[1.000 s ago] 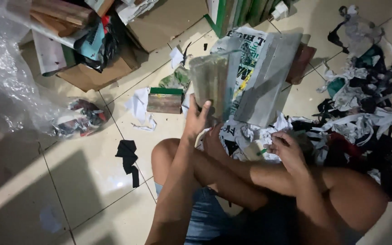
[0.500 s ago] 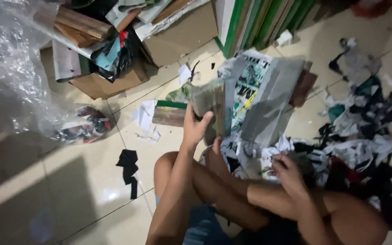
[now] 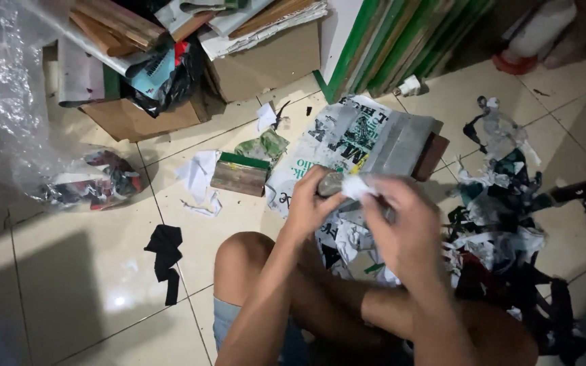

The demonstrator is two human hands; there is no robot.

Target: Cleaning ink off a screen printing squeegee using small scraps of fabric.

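I sit on a tiled floor with my knees up. My left hand is closed around a small grey, rounded object just above my knee. My right hand pinches a white scrap of paper against that object; this hand is blurred. Beneath both hands lies a large printed sheet in white, green and black, spread over a grey board.
A heap of cut paper scraps lies at the right. A small wooden block with a green edge and a black scrap lie on the floor at left. Cardboard boxes and a clear plastic bag stand behind.
My left hand has let go of the upright sheets, which now lie flat. Both hands have come together over my knee on a small grey object and white scrap. The view tilted up.
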